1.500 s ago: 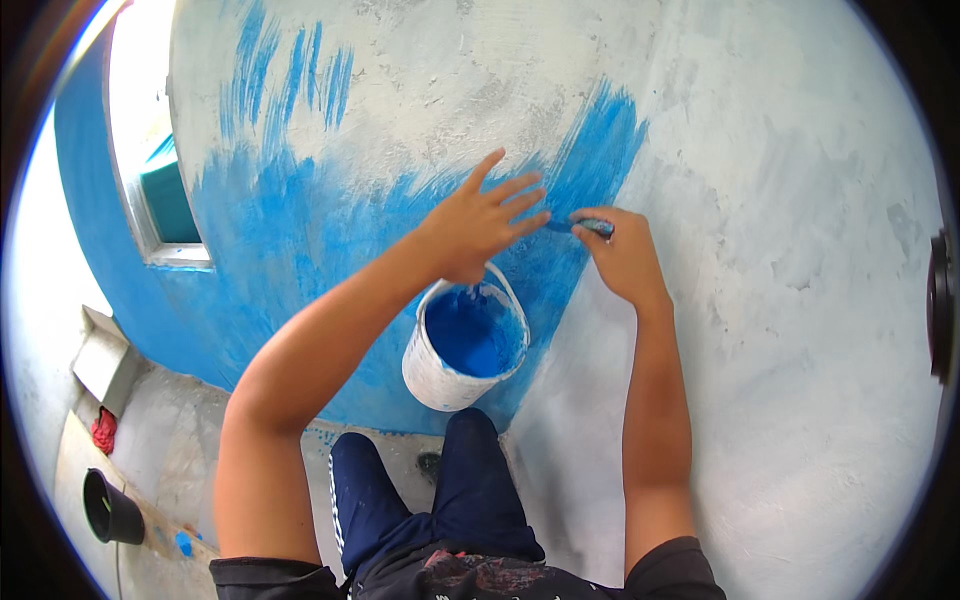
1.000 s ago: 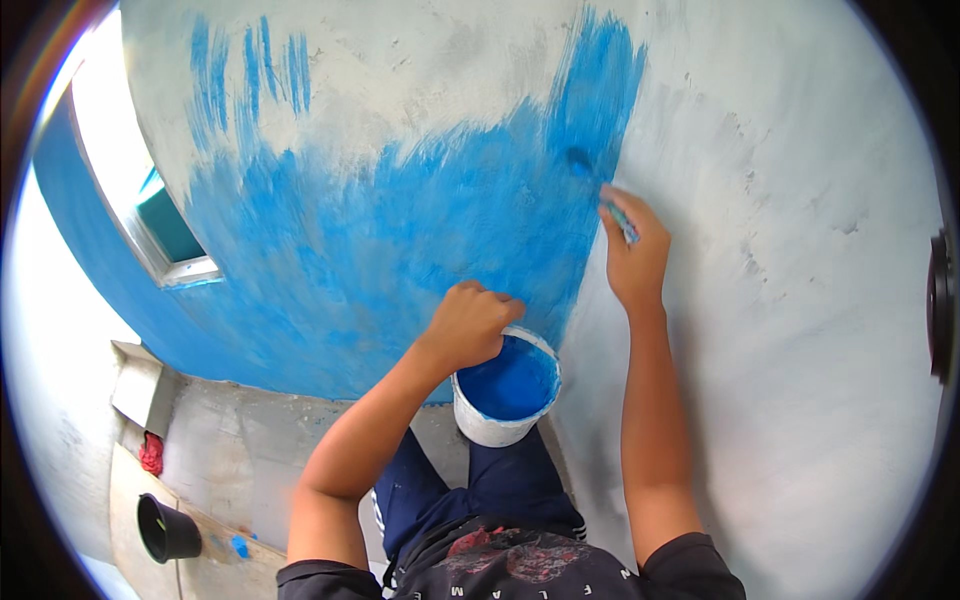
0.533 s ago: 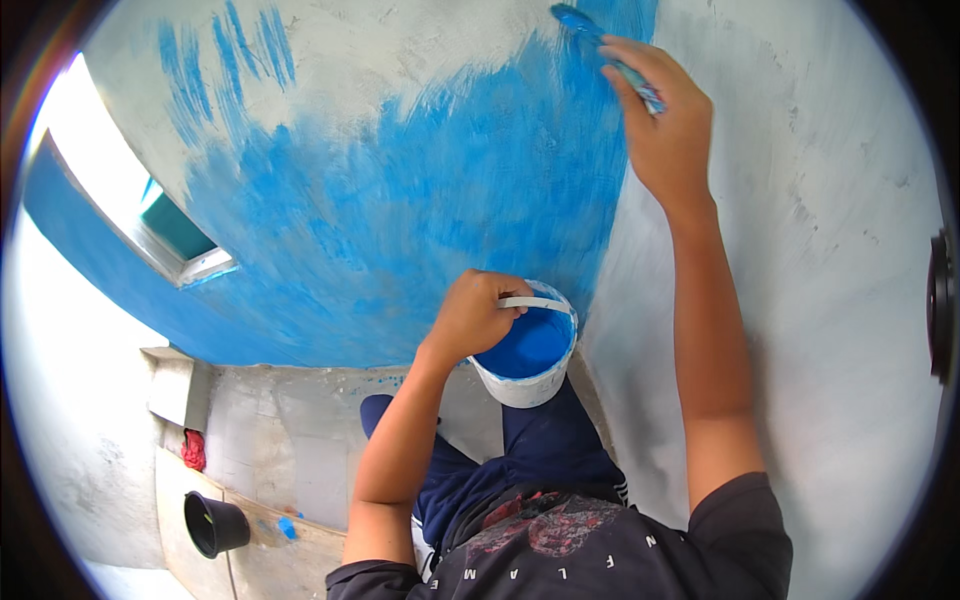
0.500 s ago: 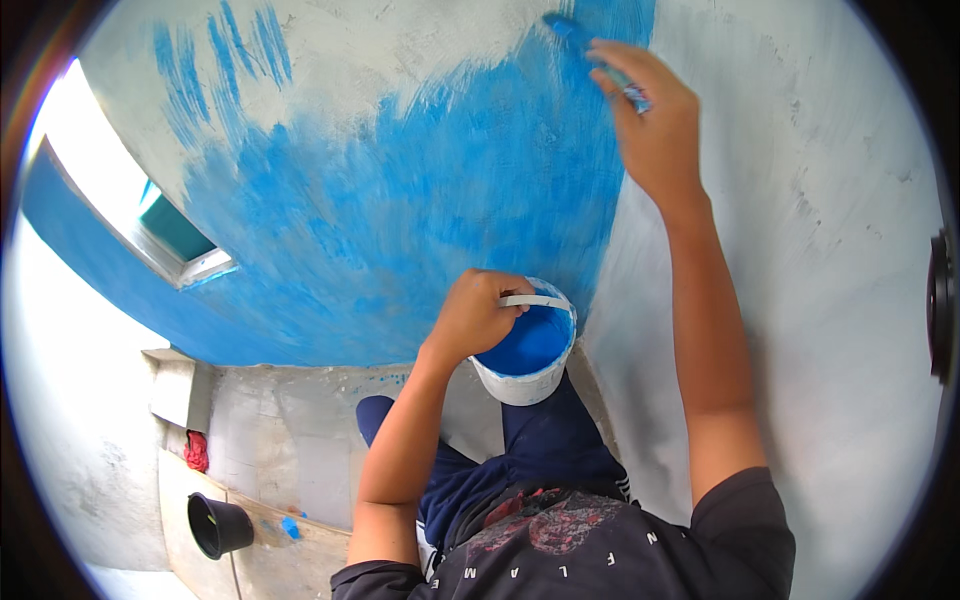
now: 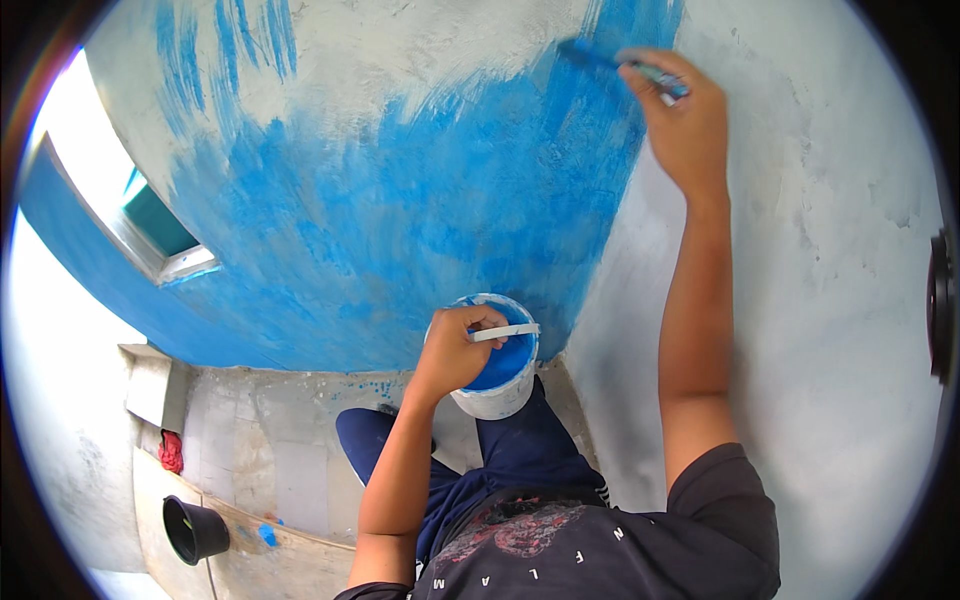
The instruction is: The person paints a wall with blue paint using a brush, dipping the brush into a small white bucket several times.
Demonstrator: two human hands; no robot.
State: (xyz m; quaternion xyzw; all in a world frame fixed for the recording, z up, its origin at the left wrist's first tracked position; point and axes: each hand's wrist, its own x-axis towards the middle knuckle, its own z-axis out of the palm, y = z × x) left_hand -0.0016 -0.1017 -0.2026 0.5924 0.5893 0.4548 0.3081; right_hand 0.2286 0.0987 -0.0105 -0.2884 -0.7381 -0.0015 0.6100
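Observation:
My right hand (image 5: pixel 690 125) is closed round the handle of a paintbrush (image 5: pixel 588 55), up near the corner. The blue, slightly blurred bristles lie against the wall (image 5: pixel 420 200), where fresh blue meets bare grey-white plaster. Low in front of me, my left hand (image 5: pixel 462 350) grips the pale handle of a white paint bucket (image 5: pixel 497 402). Blue paint fills part of this bucket, and streaks of it mark the rim. My left hand and the handle cover some of the opening.
A grey-white side wall (image 5: pixel 800 250) meets the blue wall at my right. On the left is a window opening (image 5: pixel 165 225). A black bucket (image 5: pixel 195 530) lies tilted near a red cloth (image 5: pixel 171 452), and blue spots dot the floor (image 5: pixel 300 470).
The brush and my right hand have moved slightly down and to the right in the picture. The bucket, still held by my left hand, has shifted left and a little lower.

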